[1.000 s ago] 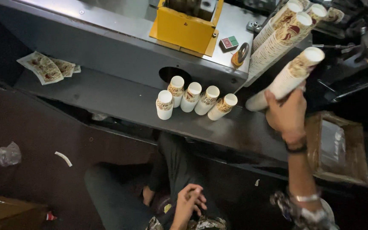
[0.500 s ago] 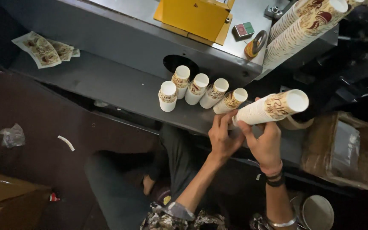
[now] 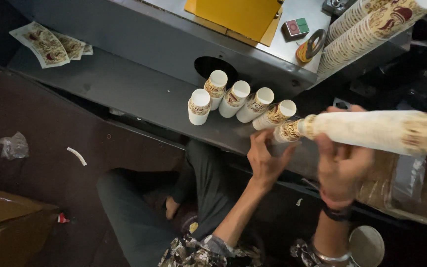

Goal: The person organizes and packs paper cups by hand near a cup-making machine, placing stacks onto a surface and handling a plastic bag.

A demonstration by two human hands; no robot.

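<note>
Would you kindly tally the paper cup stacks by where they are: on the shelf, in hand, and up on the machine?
Short stacks on the shelf: 4
Long stack held in both hands: 1
Long stacks on the machine: 2
Total: 7
</note>
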